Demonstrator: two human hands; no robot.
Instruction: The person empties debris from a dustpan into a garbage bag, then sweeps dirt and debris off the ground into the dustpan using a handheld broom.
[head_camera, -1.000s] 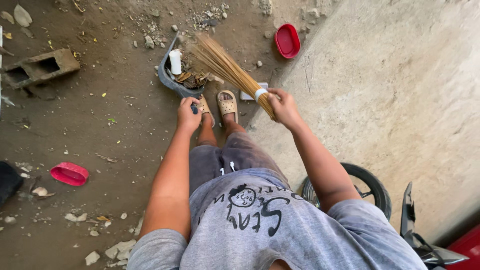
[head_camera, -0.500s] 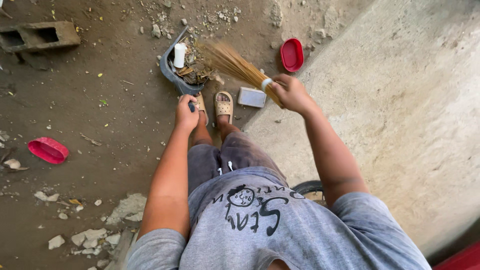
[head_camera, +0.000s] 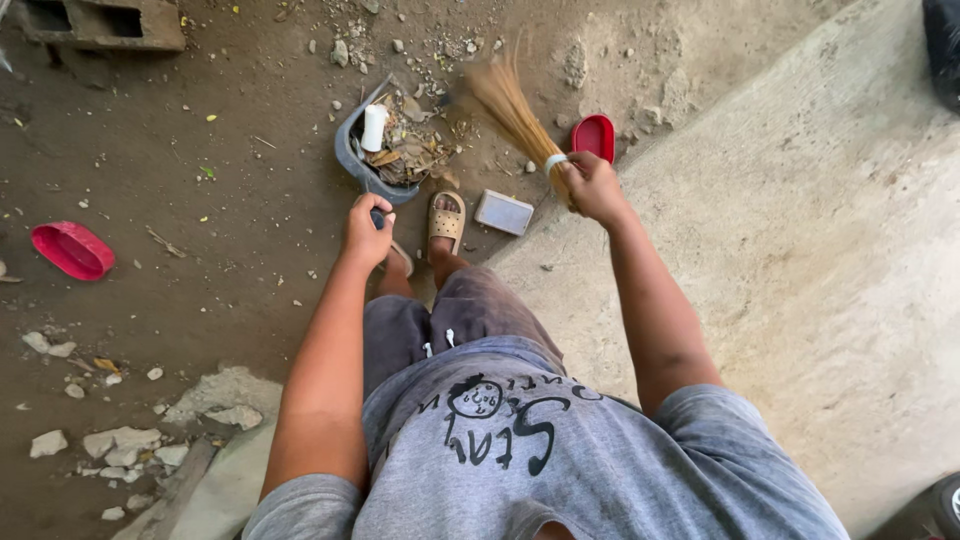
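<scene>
Swung rightward, broom (head_camera: 512, 105) leaves dustpan (head_camera: 352, 160) holding leaves (head_camera: 405, 155).

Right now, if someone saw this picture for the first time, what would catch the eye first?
First, the straw broom in the right hand, its bristles fanned over the dirt at top centre. Next to it, the left hand grips the handle of a grey dustpan holding dry leaves and a white cylinder. A red dish lies alone on the ground at far left.
</scene>
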